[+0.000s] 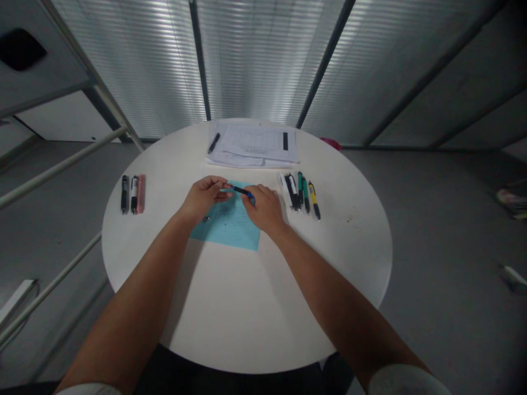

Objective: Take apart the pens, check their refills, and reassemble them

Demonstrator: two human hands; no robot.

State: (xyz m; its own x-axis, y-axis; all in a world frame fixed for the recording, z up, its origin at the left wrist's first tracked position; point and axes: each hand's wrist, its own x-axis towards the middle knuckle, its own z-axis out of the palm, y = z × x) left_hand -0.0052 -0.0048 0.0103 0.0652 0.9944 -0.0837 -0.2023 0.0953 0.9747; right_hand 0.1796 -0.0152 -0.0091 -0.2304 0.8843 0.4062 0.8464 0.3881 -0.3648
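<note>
A blue and black pen (241,190) is held level above a light blue sheet of paper (236,238). My right hand (265,208) is closed around its blue right end. At the other end, the thumb and finger of my left hand (203,198) pinch the thin tip of the pen; exactly what part they grip is too small to make out. Below my left hand a small shiny metal piece (206,218) lies on the sheet, with a tiny dark speck to its right.
Right of my hands lies a row of pens, including a white one (285,189), a green one (306,195) and a yellow one (314,200). Two dark pens and a pink pen (141,193) lie left. Printed papers (255,145) with a black pen (214,143) sit behind on the round white table (247,312).
</note>
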